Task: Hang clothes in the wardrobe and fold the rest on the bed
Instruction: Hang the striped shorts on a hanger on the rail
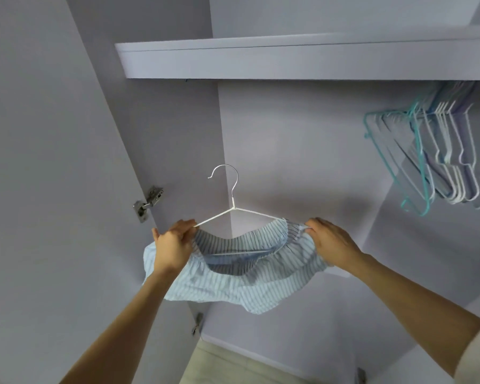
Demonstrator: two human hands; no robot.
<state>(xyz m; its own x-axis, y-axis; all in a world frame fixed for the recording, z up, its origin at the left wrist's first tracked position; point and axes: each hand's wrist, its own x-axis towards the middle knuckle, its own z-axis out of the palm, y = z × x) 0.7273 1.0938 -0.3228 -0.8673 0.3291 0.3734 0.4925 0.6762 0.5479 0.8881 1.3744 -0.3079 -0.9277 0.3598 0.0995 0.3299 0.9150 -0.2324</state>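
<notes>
Striped garment point(233, 284) half-threaded on white hanger point(233, 209), held up inside wardrobe. Left hand point(172, 245) pinches hanger end w/ fabric; right hand point(330, 239) grips waistband. Risk: elastic slips off left shoulder, garment drops.

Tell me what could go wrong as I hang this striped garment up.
The striped garment is only stretched over the white hanger by your left hand and right hand; letting go early could let it slip off. The hook may also snag the bunched empty hangers.
</notes>
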